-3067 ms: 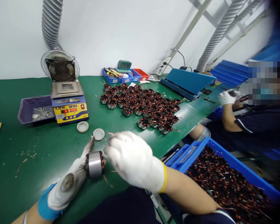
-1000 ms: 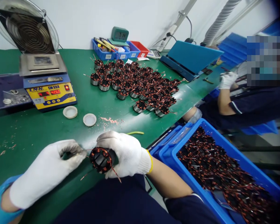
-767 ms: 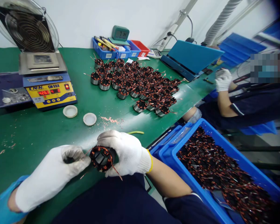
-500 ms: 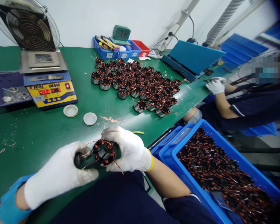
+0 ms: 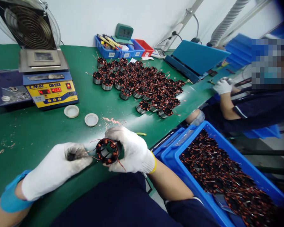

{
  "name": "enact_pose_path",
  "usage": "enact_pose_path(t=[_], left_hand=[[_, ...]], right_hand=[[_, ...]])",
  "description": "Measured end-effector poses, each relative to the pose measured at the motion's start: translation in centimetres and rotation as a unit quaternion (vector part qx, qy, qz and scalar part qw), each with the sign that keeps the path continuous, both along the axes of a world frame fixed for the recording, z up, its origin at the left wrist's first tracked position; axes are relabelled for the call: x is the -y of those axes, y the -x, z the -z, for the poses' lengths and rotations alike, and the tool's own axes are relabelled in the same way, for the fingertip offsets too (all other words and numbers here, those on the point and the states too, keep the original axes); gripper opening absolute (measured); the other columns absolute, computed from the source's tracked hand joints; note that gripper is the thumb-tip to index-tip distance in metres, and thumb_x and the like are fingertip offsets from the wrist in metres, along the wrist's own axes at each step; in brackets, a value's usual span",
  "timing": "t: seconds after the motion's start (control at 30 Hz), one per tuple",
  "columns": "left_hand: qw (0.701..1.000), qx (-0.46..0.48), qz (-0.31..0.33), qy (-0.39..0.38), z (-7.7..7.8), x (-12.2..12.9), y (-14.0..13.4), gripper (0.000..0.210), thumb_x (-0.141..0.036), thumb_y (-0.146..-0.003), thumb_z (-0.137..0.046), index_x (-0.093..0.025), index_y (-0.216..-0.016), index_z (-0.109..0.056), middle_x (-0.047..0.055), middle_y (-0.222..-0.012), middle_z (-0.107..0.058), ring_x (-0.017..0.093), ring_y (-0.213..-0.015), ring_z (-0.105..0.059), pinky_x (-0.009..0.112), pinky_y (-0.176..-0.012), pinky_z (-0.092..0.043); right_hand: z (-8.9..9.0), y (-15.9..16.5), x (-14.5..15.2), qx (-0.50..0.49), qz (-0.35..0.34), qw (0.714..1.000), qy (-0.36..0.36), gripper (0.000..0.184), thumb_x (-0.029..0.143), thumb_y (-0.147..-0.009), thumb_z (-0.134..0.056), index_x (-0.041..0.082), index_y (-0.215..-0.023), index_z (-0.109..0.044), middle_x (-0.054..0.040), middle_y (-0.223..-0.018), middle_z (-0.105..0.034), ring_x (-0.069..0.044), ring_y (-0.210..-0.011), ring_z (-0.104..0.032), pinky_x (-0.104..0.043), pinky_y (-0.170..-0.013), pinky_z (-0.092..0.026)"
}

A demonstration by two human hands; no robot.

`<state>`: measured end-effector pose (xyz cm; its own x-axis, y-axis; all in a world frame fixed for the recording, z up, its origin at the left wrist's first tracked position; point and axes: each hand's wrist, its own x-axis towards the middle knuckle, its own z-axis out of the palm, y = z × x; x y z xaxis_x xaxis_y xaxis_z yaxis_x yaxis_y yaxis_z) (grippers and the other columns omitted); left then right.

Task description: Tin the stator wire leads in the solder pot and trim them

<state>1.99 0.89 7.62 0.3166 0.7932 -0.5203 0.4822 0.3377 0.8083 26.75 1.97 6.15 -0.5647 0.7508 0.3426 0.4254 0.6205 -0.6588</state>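
Note:
My right hand (image 5: 130, 149), in a white glove with a yellow cuff edge, grips a motor stator (image 5: 107, 151) wound with copper wire. The stator's open ring faces up toward me. From its left side, thin copper wire ends (image 5: 91, 154) run to my left hand (image 5: 72, 160), also gloved in white. The left fingers are closed in a pinch on these wires, the fingertips smudged dark. Both hands are just above the near edge of the green table (image 5: 47, 132). Beyond them, many similar stators (image 5: 146, 82) stand close together.
A solder pot (image 5: 53, 91) with digital readouts stands at the back left. Two small white dishes (image 5: 91, 119) lie before it, beside copper scraps (image 5: 112, 120). A blue bin (image 5: 165, 154) full of stators is at my right. Further right, a co-worker's gloved hand (image 5: 223, 86) works.
My left hand's fingers have closed from an open curl into a pinch on the wire ends. The right hand keeps its hold on the stator, shifted slightly. The solder pot's readout changed.

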Motion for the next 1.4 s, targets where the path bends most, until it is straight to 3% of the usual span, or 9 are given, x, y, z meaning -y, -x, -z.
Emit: enact_pose_path(t=[0.17,0.27,0.43,0.63,0.87,1.0,1.17,1.27,1.4], left_hand=[[0.999,0.045,-0.011,0.001,0.2,-0.5,0.5,0.038,-0.049,-0.063,-0.072,-0.019,-0.054,-0.050,-0.005,-0.054,-0.043,0.011,-0.053,-0.035,0.025,-0.051,-0.031],[0.998,0.041,-0.003,-0.040,1.5,-1.0,1.0,0.030,-0.043,-0.066,-0.072,-0.019,-0.061,-0.053,-0.004,-0.059,-0.050,0.012,-0.057,-0.041,0.025,-0.054,-0.035],[0.994,-0.005,0.071,-0.083,3.9,-0.5,-0.3,0.026,-0.044,-0.073,-0.067,-0.019,-0.075,-0.061,0.000,-0.070,-0.060,0.017,-0.065,-0.053,0.028,-0.061,-0.044],[0.966,-0.050,0.136,-0.213,4.7,0.2,-1.3,0.021,-0.041,-0.081,-0.059,-0.021,-0.074,-0.063,0.001,-0.072,-0.064,0.018,-0.065,-0.058,0.029,-0.063,-0.046],[0.964,-0.028,0.143,-0.223,5.6,0.4,-0.6,0.027,-0.040,-0.084,-0.055,-0.019,-0.090,-0.071,0.006,-0.088,-0.072,0.022,-0.079,-0.066,0.032,-0.072,-0.049],[0.963,-0.018,0.147,-0.223,6.0,0.2,-0.7,0.028,-0.041,-0.085,-0.054,-0.019,-0.090,-0.071,0.006,-0.087,-0.072,0.022,-0.078,-0.065,0.033,-0.072,-0.049],[0.963,-0.013,0.150,-0.224,6.1,0.2,-0.7,0.029,-0.042,-0.087,-0.051,-0.020,-0.088,-0.070,0.005,-0.085,-0.070,0.021,-0.077,-0.064,0.033,-0.071,-0.048],[0.963,-0.014,0.146,-0.225,6.0,0.4,-0.7,0.028,-0.042,-0.087,-0.051,-0.020,-0.086,-0.069,0.005,-0.084,-0.069,0.021,-0.077,-0.064,0.033,-0.071,-0.048],[0.964,-0.015,0.148,-0.222,6.1,0.4,-0.7,0.027,-0.041,-0.088,-0.052,-0.021,-0.087,-0.069,0.004,-0.085,-0.070,0.021,-0.077,-0.064,0.033,-0.071,-0.047]], right_hand=[[-0.3,0.3,0.2,-0.011,-0.008,1.000,-0.018,0.070,0.052,-0.059,-0.081,0.018,-0.116,-0.058,-0.0125,-0.111,-0.067,-0.027,-0.101,-0.067,-0.043,-0.090,-0.056],[-1.1,0.2,-0.8,0.004,0.042,0.999,-0.021,0.065,0.045,-0.060,-0.079,0.018,-0.115,-0.059,-0.0125,-0.114,-0.067,-0.027,-0.106,-0.066,-0.041,-0.092,-0.055],[-2.6,0.4,-4.3,0.128,0.125,0.983,0.035,0.064,0.036,-0.062,-0.073,0.019,-0.123,-0.061,-0.0087,-0.119,-0.065,-0.026,-0.109,-0.064,-0.039,-0.094,-0.053],[-3.6,2.4,-8.1,0.281,0.093,0.953,0.063,0.072,0.039,-0.065,-0.073,0.023,-0.135,-0.059,-0.0067,-0.118,-0.063,-0.026,-0.103,-0.065,-0.036,-0.086,-0.052],[-3.9,5.3,-9.7,0.390,0.113,0.910,0.081,0.069,0.043,-0.062,-0.072,0.024,-0.127,-0.058,-0.0058,-0.118,-0.068,-0.030,-0.102,-0.066,-0.035,-0.074,-0.051],[-4.0,5.9,-10.3,0.427,0.103,0.897,0.054,0.058,0.050,-0.063,-0.071,0.026,-0.114,-0.061,-0.0047,-0.108,-0.071,-0.029,-0.094,-0.068,-0.032,-0.066,-0.049],[-4.5,6.1,-10.7,0.441,0.080,0.892,0.051,0.054,0.053,-0.066,-0.069,0.027,-0.112,-0.062,-0.0043,-0.106,-0.071,-0.029,-0.093,-0.068,-0.031,-0.064,-0.047],[-5.3,5.8,-10.2,0.420,0.088,0.903,0.035,0.056,0.050,-0.068,-0.068,0.027,-0.119,-0.060,-0.0039,-0.112,-0.069,-0.029,-0.098,-0.066,-0.033,-0.069,-0.049],[-6.5,5.7,-8.9,0.429,0.123,0.892,-0.064,0.060,0.044,-0.073,-0.069,0.021,-0.127,-0.055,-0.0112,-0.120,-0.061,-0.031,-0.102,-0.062,-0.040,-0.082,-0.051]])
